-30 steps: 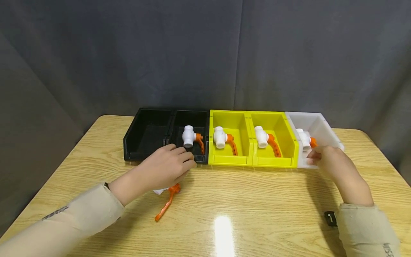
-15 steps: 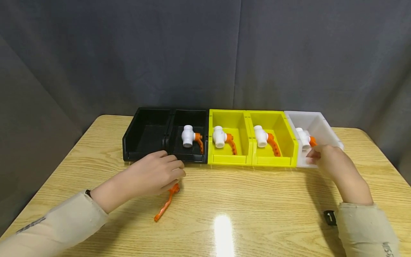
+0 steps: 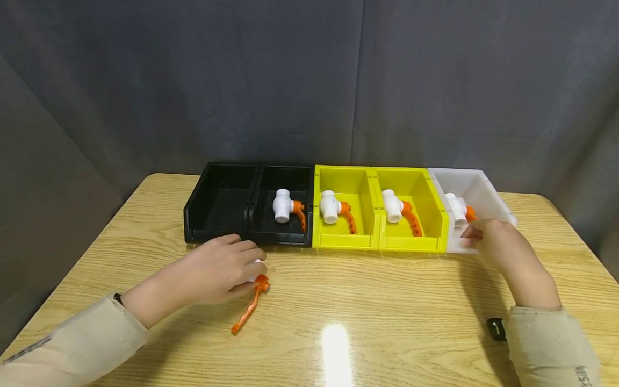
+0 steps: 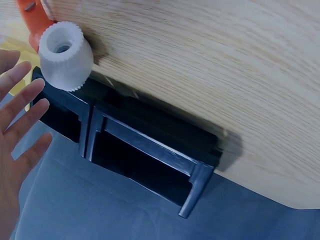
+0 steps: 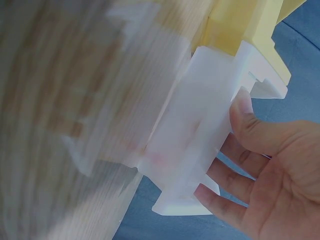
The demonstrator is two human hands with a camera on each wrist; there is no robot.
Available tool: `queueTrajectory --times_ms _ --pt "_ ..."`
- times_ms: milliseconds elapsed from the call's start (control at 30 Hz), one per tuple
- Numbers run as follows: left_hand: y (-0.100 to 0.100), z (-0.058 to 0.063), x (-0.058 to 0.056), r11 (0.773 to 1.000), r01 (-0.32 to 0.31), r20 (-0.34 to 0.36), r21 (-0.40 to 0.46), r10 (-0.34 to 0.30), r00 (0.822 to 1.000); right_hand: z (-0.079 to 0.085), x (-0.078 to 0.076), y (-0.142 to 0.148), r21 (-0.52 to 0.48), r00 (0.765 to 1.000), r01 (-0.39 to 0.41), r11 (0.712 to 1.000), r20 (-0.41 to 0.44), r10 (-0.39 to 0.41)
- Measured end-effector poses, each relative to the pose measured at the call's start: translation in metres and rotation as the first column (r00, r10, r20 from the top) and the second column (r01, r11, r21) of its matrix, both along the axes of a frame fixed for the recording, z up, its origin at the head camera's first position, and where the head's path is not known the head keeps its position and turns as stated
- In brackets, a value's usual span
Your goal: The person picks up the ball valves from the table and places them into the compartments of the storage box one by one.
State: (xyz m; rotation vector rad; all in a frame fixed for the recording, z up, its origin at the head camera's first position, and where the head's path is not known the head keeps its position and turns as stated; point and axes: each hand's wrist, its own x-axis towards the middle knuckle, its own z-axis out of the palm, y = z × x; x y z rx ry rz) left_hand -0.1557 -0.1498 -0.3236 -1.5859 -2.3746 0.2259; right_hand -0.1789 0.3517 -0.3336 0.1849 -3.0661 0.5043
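A white ball valve with an orange lever handle [image 3: 250, 306] lies on the table in the head view, its white body mostly hidden under my left hand [image 3: 223, 271]. In the left wrist view the ribbed end of this ball valve [image 4: 65, 57] faces the camera, and the spread fingers of my left hand [image 4: 17, 115] are beside it. My right hand [image 3: 503, 250] is at the front of the white bin [image 3: 495, 201], where another ball valve [image 3: 456, 208] lies. In the right wrist view the loosely bent fingers of my right hand [image 5: 280, 175] overlap the bin's front edge.
Left of the white bin stand two yellow bins [image 3: 348, 243] and two black bins [image 3: 217, 235], side by side. Ball valves lie in both yellow bins and the right black bin [image 3: 280, 236]. A small black piece [image 3: 496, 329] is near my right sleeve. A grey curtain [image 3: 290, 97] hangs behind the table.
My left hand has moved left and toward me, from near the right black bin's front to over the ball valve on the table. My right hand has stayed at the white bin.
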Motion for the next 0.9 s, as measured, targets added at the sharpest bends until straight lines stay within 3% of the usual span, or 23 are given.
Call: queueTrajectory --times_ms 467,900 --pt "-0.012 -0.003 -0.001 0.990 -0.093 0.065 -0.105 0.100 0.993 -0.001 -0.001 0.000 0.004 1.000 -0.010 1.000 -0.015 0.010" --pt "-0.012 -0.007 0.000 0.970 -0.173 0.160 -0.171 0.201 0.966 -0.001 0.000 0.000 0.006 1.000 -0.004 1.000 -0.014 0.004"
